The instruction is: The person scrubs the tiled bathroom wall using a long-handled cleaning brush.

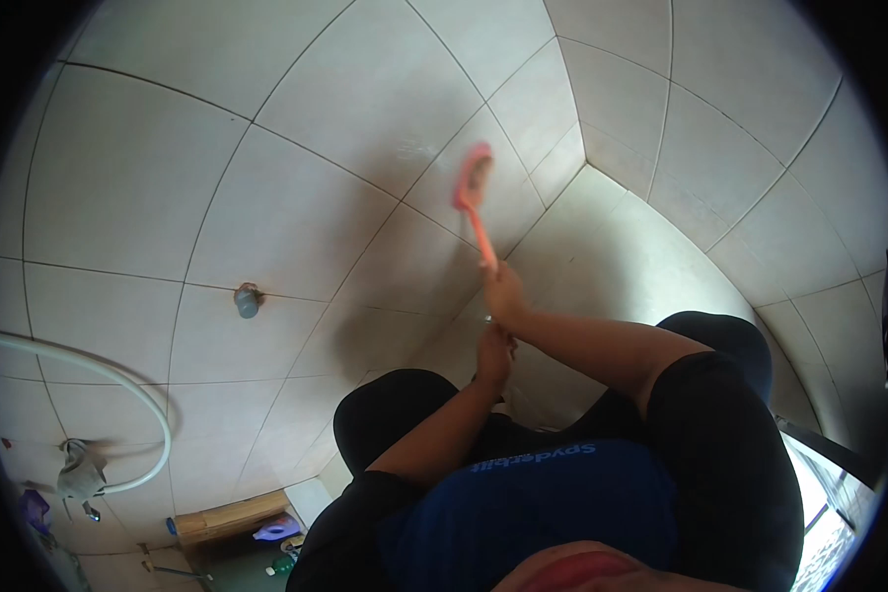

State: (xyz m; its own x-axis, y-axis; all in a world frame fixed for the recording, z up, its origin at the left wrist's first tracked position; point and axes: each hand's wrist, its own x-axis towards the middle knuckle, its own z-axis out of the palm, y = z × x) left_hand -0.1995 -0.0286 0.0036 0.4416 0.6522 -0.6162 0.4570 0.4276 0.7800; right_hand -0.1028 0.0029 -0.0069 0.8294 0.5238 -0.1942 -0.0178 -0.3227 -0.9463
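A scrub brush with an orange handle point(482, 237) and a pink oval head point(475, 176) points up and away from me. The head is blurred and lies over the pale tiled wall point(306, 187); whether it touches the tiles I cannot tell. My right hand point(504, 293) is wrapped round the handle. Just below it, my left hand point(494, 352) is closed at the handle's lower end, most of which the fingers hide. Faint whitish marks point(416, 148) show on a tile left of the brush head.
A grey pipe stub point(249, 301) sticks out of the wall. A white hose point(148, 395) curves at the left, near a grey cloth-like item point(81, 472). Bottles, one purple point(277, 529), stand by a wooden ledge point(229, 517). My bent knees point(390, 414) flank my arms.
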